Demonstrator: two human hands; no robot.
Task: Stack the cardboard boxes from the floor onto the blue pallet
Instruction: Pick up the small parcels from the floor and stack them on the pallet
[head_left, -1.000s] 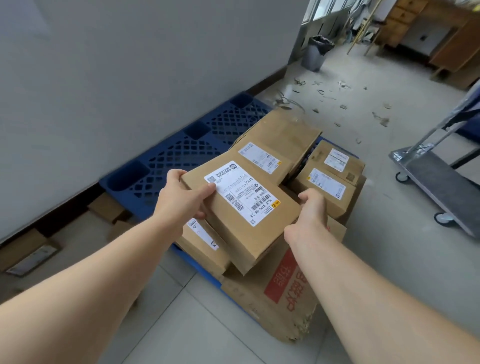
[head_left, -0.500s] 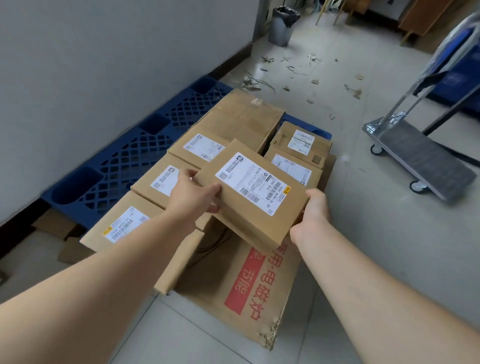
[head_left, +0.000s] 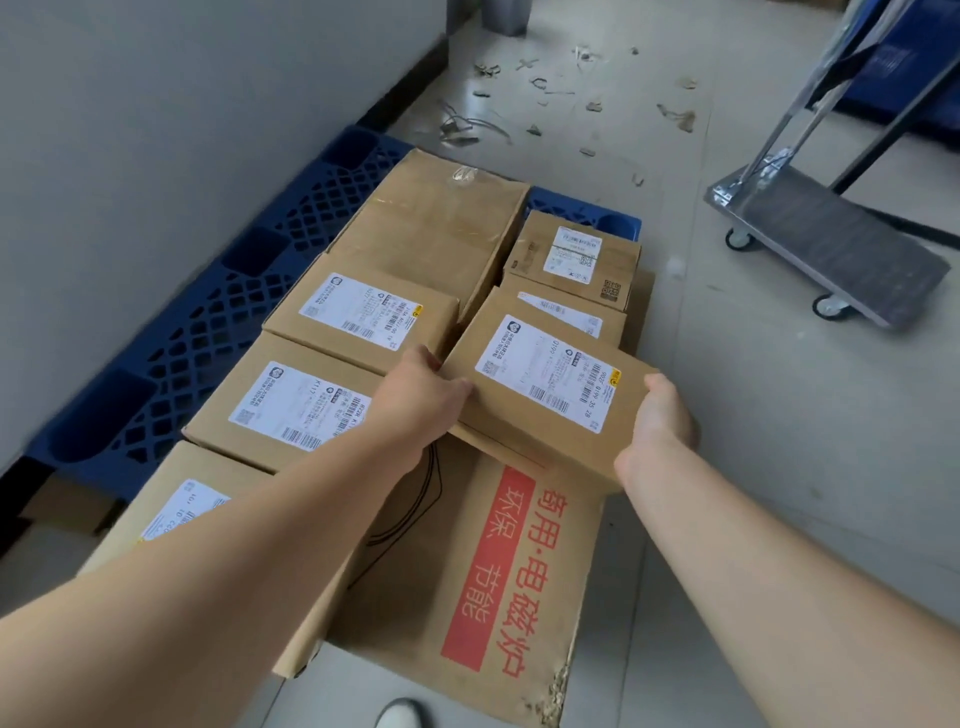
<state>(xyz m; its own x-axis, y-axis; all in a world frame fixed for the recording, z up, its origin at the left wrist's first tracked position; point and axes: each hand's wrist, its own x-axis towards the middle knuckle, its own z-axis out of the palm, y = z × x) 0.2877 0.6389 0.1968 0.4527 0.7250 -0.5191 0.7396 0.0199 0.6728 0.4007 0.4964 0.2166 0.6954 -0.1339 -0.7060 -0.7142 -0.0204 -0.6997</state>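
I hold a flat cardboard box (head_left: 545, 384) with a white shipping label between both hands. My left hand (head_left: 415, 395) grips its left edge, thumb on top. My right hand (head_left: 660, 421) grips its near right corner. The box hovers low over a large box with red print (head_left: 498, 561) and next to other labelled boxes (head_left: 358, 312) stacked on the blue pallet (head_left: 208, 322). A big plain box (head_left: 431, 223) lies at the far end, with two small labelled boxes (head_left: 571, 254) to its right.
A grey wall (head_left: 156, 130) runs along the pallet's left side. A metal platform trolley (head_left: 831, 239) stands on the floor at the right. Scraps of debris (head_left: 545, 93) litter the floor beyond the pallet. A white shoe tip (head_left: 402, 714) shows at the bottom.
My hands have carried the box forward and to the right and lowered it toward the stack. The view has tilted down, closer to the boxes.
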